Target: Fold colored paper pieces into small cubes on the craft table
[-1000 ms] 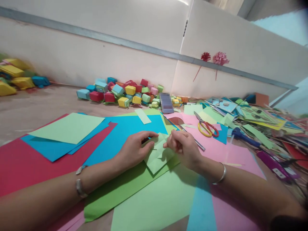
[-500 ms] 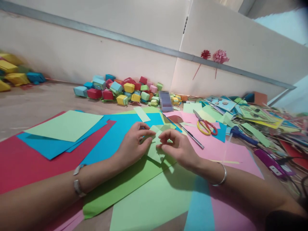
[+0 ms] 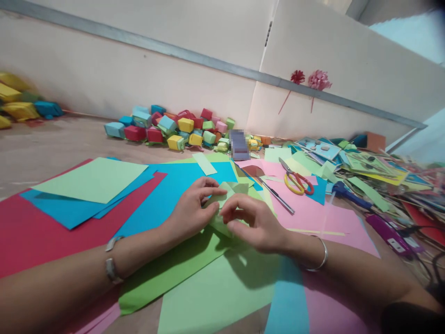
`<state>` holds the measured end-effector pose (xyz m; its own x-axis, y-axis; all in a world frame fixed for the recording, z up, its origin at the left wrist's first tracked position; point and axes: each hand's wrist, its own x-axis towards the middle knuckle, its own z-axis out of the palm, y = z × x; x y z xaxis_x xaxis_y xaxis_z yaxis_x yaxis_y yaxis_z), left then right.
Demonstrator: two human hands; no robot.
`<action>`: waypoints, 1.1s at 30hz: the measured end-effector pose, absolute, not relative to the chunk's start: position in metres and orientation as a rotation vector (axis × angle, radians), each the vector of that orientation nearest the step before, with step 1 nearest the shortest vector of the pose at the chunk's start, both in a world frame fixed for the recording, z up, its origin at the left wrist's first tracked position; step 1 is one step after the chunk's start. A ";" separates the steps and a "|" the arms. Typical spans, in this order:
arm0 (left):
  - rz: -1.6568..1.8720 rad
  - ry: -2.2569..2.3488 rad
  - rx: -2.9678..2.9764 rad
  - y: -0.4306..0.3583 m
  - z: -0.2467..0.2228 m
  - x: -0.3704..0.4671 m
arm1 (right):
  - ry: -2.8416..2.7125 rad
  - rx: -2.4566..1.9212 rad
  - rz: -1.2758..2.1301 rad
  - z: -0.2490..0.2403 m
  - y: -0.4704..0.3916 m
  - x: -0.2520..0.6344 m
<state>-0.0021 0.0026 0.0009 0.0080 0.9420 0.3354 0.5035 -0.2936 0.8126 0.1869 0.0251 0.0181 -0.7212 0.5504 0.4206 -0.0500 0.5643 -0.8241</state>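
Observation:
A small sheet of light green paper with fold creases lies between my hands, partly hidden by them. My left hand is closed on its left side, index finger laid over the top and thumb below. My right hand has its fingers curled and thumb drawn in at the paper's lower right; the fingertips hide part of the paper. Beneath are a darker green sheet and a pale green sheet. Right of my hands lie a metal craft knife and red-and-yellow scissors.
A stack of pale green squares lies on blue and red sheets to the left. Several small coloured paper boxes line the wall. A blue glue gun, purple power strip and heaped paper scraps crowd the right side.
My right hand has moved left and slightly down over the paper, covering more of it. My left hand has stayed nearly in place. The view has shifted slightly.

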 end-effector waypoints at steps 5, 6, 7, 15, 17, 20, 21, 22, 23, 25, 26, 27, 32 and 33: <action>1.108 1.535 1.899 0.004 -0.002 -0.002 | -2.778 0.308 0.386 0.010 0.016 0.188; 1.077 1.545 1.944 0.004 -0.003 -0.002 | -2.883 0.395 0.231 0.010 0.015 0.188; 1.058 1.556 1.991 0.004 -0.004 -0.001 | -2.962 0.444 0.117 0.010 0.014 0.187; 0.902 1.494 2.286 0.005 -0.013 -0.002 | -2.678 0.382 0.193 0.011 0.020 0.189; 0.878 1.513 2.328 0.006 -0.014 -0.003 | -2.607 0.141 0.127 0.017 0.026 0.194; 0.856 1.578 2.327 0.007 -0.015 -0.003 | -2.794 -0.257 -0.109 0.030 0.034 0.202; 0.854 1.598 2.317 0.007 -0.014 -0.003 | -2.888 -0.363 -0.188 0.034 0.035 0.204; 0.847 1.611 2.309 0.007 -0.014 -0.003 | -2.973 -0.455 -0.255 0.038 0.037 0.204; 0.839 1.620 2.306 0.007 -0.013 -0.003 | -3.040 -0.541 -0.303 0.040 0.037 0.204; 0.802 1.628 2.312 0.007 -0.012 -0.002 | -3.121 -0.671 -0.333 0.043 0.037 0.202; 0.778 1.630 2.320 0.008 -0.012 -0.002 | -3.151 -0.712 -0.325 0.044 0.037 0.200; 0.755 1.632 2.328 0.008 -0.011 -0.003 | -3.181 -0.738 -0.309 0.045 0.036 0.198; 0.710 1.631 2.347 0.010 -0.010 -0.003 | -3.271 -0.747 -0.246 0.052 0.033 0.192; 0.708 1.632 2.348 0.009 -0.009 -0.003 | -3.279 -0.737 -0.242 0.052 0.033 0.192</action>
<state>-0.0034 0.0094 -0.0094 0.2779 0.9214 0.2718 0.8278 -0.3732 0.4188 0.1920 0.0328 0.0525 -0.8796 0.4364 -0.1893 0.4039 0.8954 0.1876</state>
